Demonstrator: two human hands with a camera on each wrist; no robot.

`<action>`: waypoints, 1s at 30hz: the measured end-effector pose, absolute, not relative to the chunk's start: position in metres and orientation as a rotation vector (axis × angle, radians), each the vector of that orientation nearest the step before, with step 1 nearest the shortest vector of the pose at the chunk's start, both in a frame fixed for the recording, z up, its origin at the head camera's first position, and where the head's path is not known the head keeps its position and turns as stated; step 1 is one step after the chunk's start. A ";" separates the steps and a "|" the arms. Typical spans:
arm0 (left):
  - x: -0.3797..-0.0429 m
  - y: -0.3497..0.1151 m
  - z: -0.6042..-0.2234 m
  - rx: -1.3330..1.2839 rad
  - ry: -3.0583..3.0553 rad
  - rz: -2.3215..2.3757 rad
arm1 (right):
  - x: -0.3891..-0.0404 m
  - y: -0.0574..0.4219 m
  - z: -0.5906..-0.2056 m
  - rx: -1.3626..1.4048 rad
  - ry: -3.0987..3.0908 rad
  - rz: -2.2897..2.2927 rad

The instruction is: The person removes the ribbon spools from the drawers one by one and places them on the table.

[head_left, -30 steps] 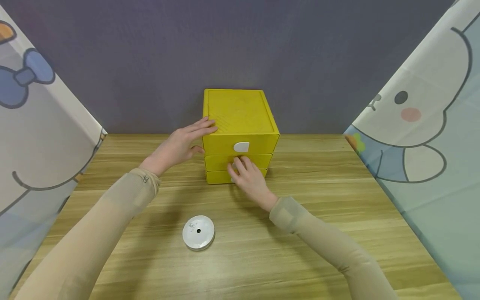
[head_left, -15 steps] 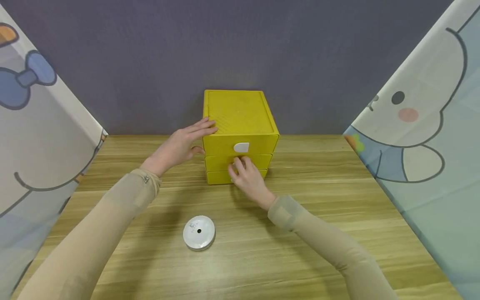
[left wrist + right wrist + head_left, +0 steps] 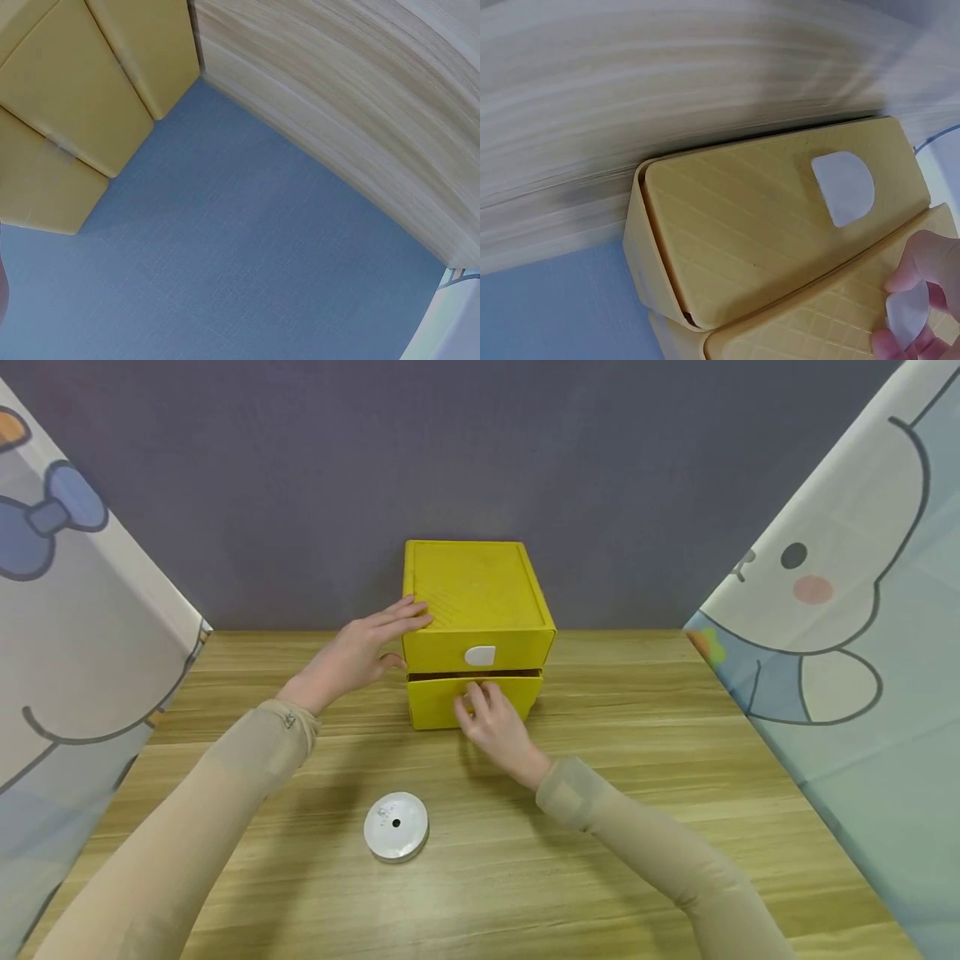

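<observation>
A yellow cabinet with three stacked drawers [image 3: 480,581] stands against the back wall. My left hand [image 3: 352,652] rests on its top left edge with the fingers extended and the thumb down beside the front. In the head view my right hand [image 3: 498,731] is at the middle drawer [image 3: 433,700], which stands slightly out with a dark gap above it. The right wrist view shows my right fingers [image 3: 922,259] pinching that drawer's white tab handle [image 3: 907,313]. The bottom drawer [image 3: 757,225], with its own white tab [image 3: 846,187], is closed.
A flat white round spool [image 3: 396,839] with a small centre hole lies on the wooden table [image 3: 637,860] in front of the cabinet. A dark grey fabric wall [image 3: 300,510] is behind; printed cartoon cloths [image 3: 832,693] hang on both sides.
The middle drawer has come forward a little, opening a gap under the top drawer. My right hand has moved slightly toward me with it; the left hand has stayed in place.
</observation>
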State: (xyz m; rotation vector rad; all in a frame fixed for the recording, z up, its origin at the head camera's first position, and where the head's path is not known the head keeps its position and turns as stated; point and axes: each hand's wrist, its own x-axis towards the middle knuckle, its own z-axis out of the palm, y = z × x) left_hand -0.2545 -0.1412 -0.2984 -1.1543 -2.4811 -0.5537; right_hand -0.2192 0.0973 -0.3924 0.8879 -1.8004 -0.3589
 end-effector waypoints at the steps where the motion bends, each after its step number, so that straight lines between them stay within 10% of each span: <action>1: -0.254 -0.142 -0.298 -1.151 -2.483 -0.554 | -0.218 0.097 -0.392 0.890 -1.796 -0.356; 30: -0.252 -0.144 -0.298 -1.142 -2.467 -0.581 | -0.167 0.100 -0.392 0.930 -1.858 -0.358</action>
